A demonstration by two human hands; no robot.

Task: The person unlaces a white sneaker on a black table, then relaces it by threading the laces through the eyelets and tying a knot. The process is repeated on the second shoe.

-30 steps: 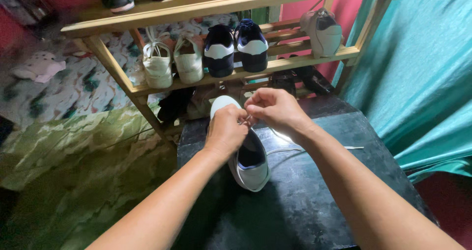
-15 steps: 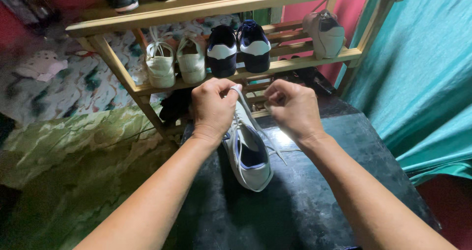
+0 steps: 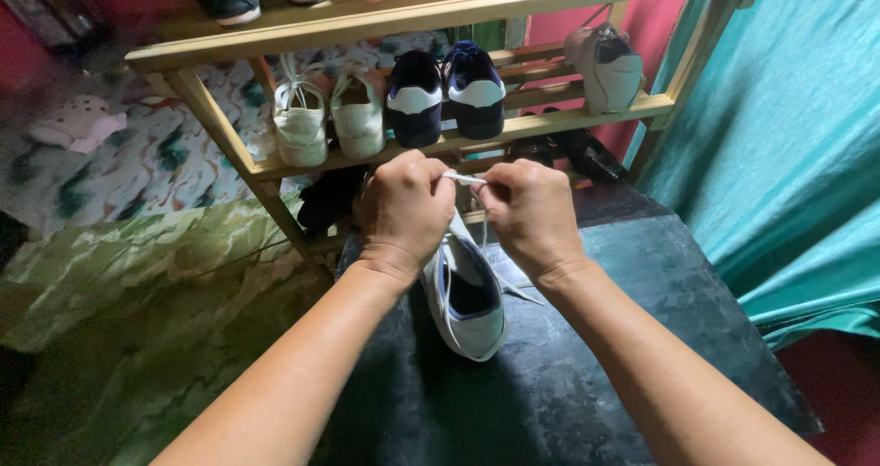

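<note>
A pair of cream lace-up sneakers [image 3: 328, 122] sits on the wooden slatted shoe rack [image 3: 550, 122]. The left hand [image 3: 403, 211] and right hand [image 3: 530, 217] each pinch a white shoelace [image 3: 467, 180] taut above the white sneaker with dark lining [image 3: 467, 306], which rests on the dark stone-like tabletop [image 3: 660, 319].

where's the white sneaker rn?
Head view, centre: the white sneaker stands on the dark table, below and between the left hand and right hand, just in front of the wooden shoe rack.
</note>
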